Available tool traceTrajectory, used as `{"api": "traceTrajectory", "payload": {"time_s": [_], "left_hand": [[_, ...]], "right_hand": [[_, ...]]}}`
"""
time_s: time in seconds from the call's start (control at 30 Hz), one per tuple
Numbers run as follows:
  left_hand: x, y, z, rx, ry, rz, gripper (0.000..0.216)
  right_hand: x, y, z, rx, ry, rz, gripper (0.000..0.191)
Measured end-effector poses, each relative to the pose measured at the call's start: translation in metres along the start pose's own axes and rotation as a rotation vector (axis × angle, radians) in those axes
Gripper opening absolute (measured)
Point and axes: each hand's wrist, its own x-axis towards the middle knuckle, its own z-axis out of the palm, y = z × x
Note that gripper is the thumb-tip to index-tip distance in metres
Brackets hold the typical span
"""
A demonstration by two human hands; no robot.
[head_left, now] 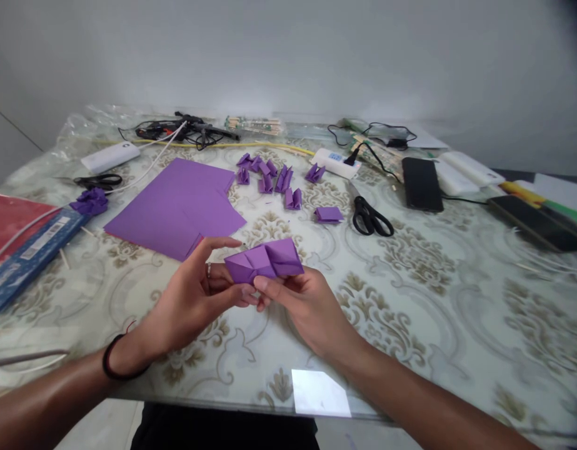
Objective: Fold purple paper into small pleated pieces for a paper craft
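Between my two hands is a folded purple paper piece, held up over the near middle of the table with its creases facing me. My left hand grips its left end, thumb in front and index finger stretched above the paper. My right hand pinches the lower right part, thumb on the front and fingers behind. Just beyond lie large purple paper sheets, partly behind my left hand. Several small folded purple paper pieces sit past them, and a flat folded piece rests nearer.
Black-handled scissors lie right of the folded pieces; another pair lies far left. A white power strip, a black phone and cables stand at the back right. A blue box and crumpled purple paper are left.
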Motion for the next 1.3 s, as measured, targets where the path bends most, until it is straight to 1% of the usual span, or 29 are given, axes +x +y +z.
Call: {"api": "traceTrajectory", "payload": {"time_s": [0.07,0.13,0.17,0.2,0.27,0.33,0.4,0.53,0.63,0.73,0.87,1.1,1.2,1.3], "left_hand": [[0.000,0.001,-0.002,0.032,-0.046,-0.020,0.052],[0.000,0.006,-0.005,0.140,-0.080,-0.018,0.038],[0.000,0.009,-0.008,0.219,-0.094,-0.004,0.029],[-0.001,0.011,-0.010,0.280,-0.101,0.027,0.024],[-0.001,0.014,-0.015,0.347,-0.084,0.067,0.023],[-0.001,0.012,-0.019,0.396,-0.025,0.097,0.029],[-0.001,0.009,-0.020,0.408,-0.004,0.078,0.031],[-0.001,0.006,-0.016,0.390,-0.048,0.024,0.025],[0.000,0.007,-0.013,0.388,-0.075,0.015,0.026],[0.000,0.008,-0.011,0.418,-0.062,0.006,0.027],[0.000,0.009,-0.011,0.431,-0.025,-0.034,0.031],[0.001,0.010,-0.011,0.372,-0.059,-0.072,0.036],[0.000,0.008,-0.011,0.374,-0.043,-0.092,0.034],[-0.001,0.007,-0.011,0.399,-0.026,-0.080,0.034]], "right_hand": [[0.000,-0.002,0.000,-0.024,0.015,-0.001,0.030],[-0.002,-0.007,-0.001,-0.090,0.003,-0.013,0.025],[-0.003,-0.010,-0.002,-0.146,-0.016,-0.026,0.022],[-0.004,-0.013,-0.002,-0.207,-0.043,-0.040,0.018],[-0.007,-0.018,-0.003,-0.320,-0.117,-0.084,0.015],[-0.008,-0.021,-0.004,-0.346,-0.141,-0.098,0.018],[-0.008,-0.023,-0.004,-0.323,-0.118,-0.091,0.019],[-0.008,-0.025,-0.005,-0.305,-0.060,-0.084,0.019],[-0.009,-0.026,-0.004,-0.295,-0.079,-0.074,0.020],[-0.010,-0.026,-0.003,-0.295,-0.098,-0.068,0.019],[-0.011,-0.026,-0.003,-0.329,-0.091,-0.088,0.021],[-0.009,-0.028,-0.005,-0.344,-0.085,-0.097,0.022],[-0.009,-0.028,-0.004,-0.341,-0.070,-0.086,0.020],[-0.008,-0.027,-0.004,-0.330,-0.069,-0.072,0.021]]}}
